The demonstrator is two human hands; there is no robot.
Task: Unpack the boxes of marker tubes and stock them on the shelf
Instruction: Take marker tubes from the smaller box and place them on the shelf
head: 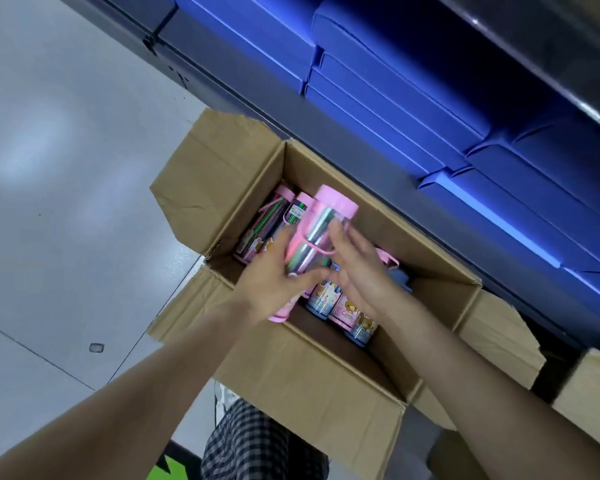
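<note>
- both hands on 1 pink-capped marker tube [317, 233], raised above the open cardboard box [326, 368]
- left hand [274, 275] curls round its lower end, right hand [354, 268] lies flat against its side, fingers straight
- more tubes [343, 306] lying in the box, blue boxes [395, 98] stacked on the shelf behind

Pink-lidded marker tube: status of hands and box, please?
Left hand and right hand hold pink-lidded clear marker tube between them. Open brown cardboard box holds more tubes. Nothing blocks.
</note>
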